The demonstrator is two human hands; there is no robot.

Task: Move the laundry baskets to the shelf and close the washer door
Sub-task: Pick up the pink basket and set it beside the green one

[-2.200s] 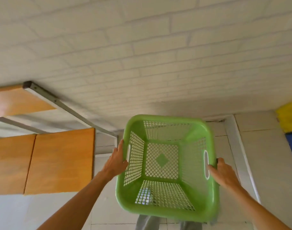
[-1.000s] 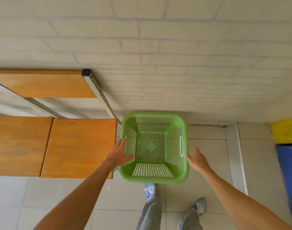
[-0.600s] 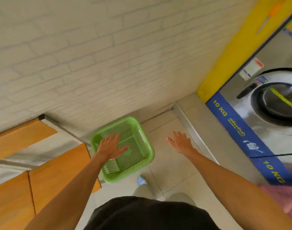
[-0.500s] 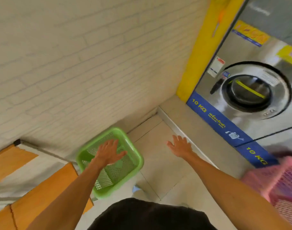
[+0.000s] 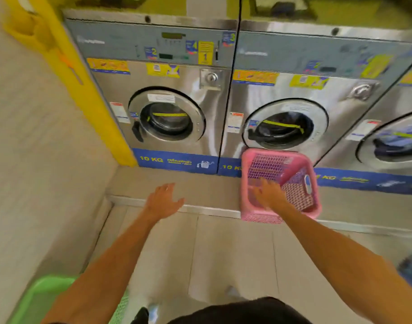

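Observation:
A pink laundry basket [image 5: 296,169] stands on the raised step under the middle washer [image 5: 287,129]. My right hand [image 5: 269,195] reaches over the basket's near rim with fingers spread and nothing in it. My left hand [image 5: 164,201] hovers open over the step edge, left of the pink basket. The green laundry basket [image 5: 41,298] sits on the floor at the bottom left, partly hidden by my left arm. The left washer [image 5: 167,120] has its round door shut; whether the middle washer's door is latched I cannot tell.
A white brick wall [image 5: 32,160] runs along the left, with a yellow panel [image 5: 83,90] in the corner. A third washer [image 5: 394,141] holding dark laundry is at the right edge. Tiled floor [image 5: 223,253] lies between me and the grey step [image 5: 200,188].
I set the green basket on the floor beside the wooden shelf and let go. Then I turned right to the washers, and my right hand moved out to the pink basket.

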